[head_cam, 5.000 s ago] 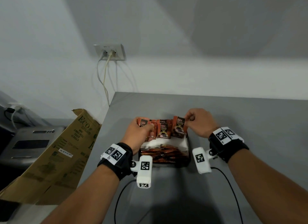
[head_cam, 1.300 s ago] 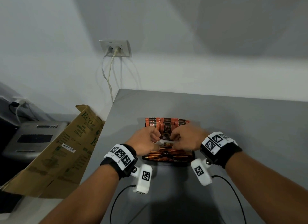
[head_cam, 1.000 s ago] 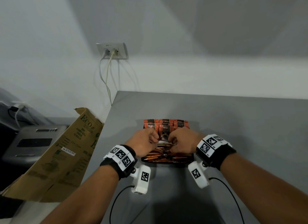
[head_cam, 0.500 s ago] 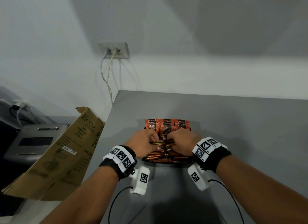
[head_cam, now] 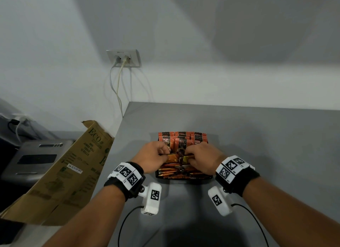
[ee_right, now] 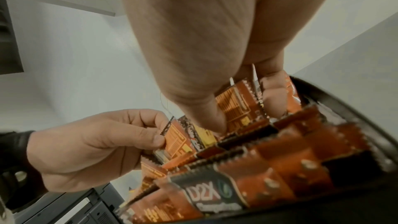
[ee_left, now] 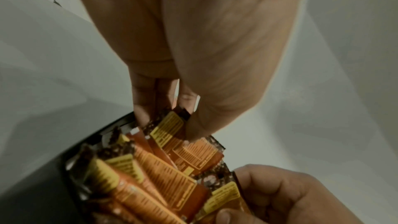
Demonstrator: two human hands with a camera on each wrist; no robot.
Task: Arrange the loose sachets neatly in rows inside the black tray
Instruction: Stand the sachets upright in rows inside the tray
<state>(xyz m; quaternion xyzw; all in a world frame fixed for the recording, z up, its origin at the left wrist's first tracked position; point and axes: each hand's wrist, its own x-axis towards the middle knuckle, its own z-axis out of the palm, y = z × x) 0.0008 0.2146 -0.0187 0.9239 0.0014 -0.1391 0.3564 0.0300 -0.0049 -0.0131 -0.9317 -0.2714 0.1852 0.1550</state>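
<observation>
A black tray (head_cam: 184, 178) is sitting on a grey table (head_cam: 257, 145), near the table's near-left part, and it is being worked over by both hands. Orange and black coffee sachets are filling it. At the far end of the tray, a row of sachets (head_cam: 182, 140) printed "D2X" is standing upright, faces toward the person. In the near part, loose sachets (head_cam: 176, 171) are lying flat and overlapping, in no clear order.

The left hand (head_cam: 151, 157) is being held over the left middle of the tray, its fingers curled. A sachet (ee_left: 172, 130) with a yellow printed panel is being pinched at its top edge between the thumb and the fingertips, as shown by the left wrist view. The right hand (head_cam: 201, 160) is being held over the right middle of the tray, likewise curled. Another sachet (ee_right: 239, 108) is being gripped between its thumb and fingers, its printed back turned toward the wrist camera. The two hands are close together, almost meeting over the middle of the tray. Black bands with white coded markers are being worn on both wrists.

To the left of the table, a flattened cardboard box (head_cam: 70, 173) printed "ECO" is leaning against the table's edge, and a grey machine (head_cam: 35, 158) is standing beyond it. On the far wall, a wall socket (head_cam: 123, 58) is being occupied by two plugs, whose cables are hanging down behind the table.
</observation>
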